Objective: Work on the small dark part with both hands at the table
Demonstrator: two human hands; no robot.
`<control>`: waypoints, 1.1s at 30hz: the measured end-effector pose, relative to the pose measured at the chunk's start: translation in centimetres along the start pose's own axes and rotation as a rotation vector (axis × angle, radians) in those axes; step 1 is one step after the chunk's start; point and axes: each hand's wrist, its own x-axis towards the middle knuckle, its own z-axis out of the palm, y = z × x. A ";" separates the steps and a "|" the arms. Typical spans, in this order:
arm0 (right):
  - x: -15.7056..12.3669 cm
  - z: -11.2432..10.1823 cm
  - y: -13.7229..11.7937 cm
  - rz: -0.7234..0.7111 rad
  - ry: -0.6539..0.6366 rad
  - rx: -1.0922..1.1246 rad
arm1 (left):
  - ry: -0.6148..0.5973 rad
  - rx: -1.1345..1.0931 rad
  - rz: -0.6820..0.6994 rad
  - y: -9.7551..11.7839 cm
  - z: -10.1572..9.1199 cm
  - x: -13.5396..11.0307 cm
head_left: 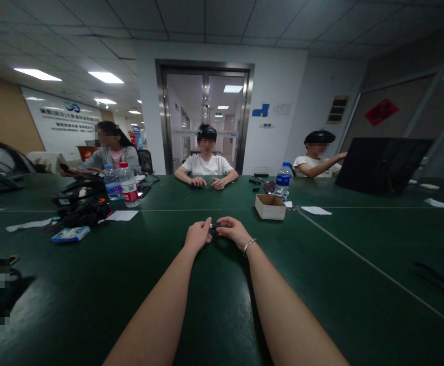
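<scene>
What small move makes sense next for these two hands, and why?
Probably a gentle turn of the small dark object with the right hand, while the left hand steadies it: the right hand pinches one end, and the left hand grips the other, so each end seems supported.

Dark green table (141, 290), pale seam lines, bearing: one open cardboard box (269, 212); one red-capped bottle (129, 190), upright, beside a blue-capped bottle (113, 185); one blue-and-white packet (70, 234), flat; black gear (82, 211), jumbled; white paper (316, 210), near box.
</scene>
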 end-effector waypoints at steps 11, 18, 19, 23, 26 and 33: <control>0.2 -0.2 0.3 -0.036 -0.021 -0.045 | 0.050 0.058 -0.039 0.1 0.0 0.1; 0.0 -0.1 0.0 -0.052 -0.012 -0.093 | 0.068 0.064 -0.045 0.2 0.0 0.1; 0.0 -0.1 0.0 -0.051 -0.015 -0.086 | 0.066 0.061 -0.043 0.2 0.1 0.1; 0.1 -0.1 0.0 -0.006 -0.009 -0.013 | 0.045 0.003 -0.018 0.0 0.2 -0.1; 0.1 0.0 0.0 0.033 0.030 0.022 | 0.008 -0.087 0.040 -0.2 0.1 -0.3; 0.1 0.0 -0.1 0.030 0.032 0.013 | -0.080 -0.303 0.210 0.1 -0.7 -0.5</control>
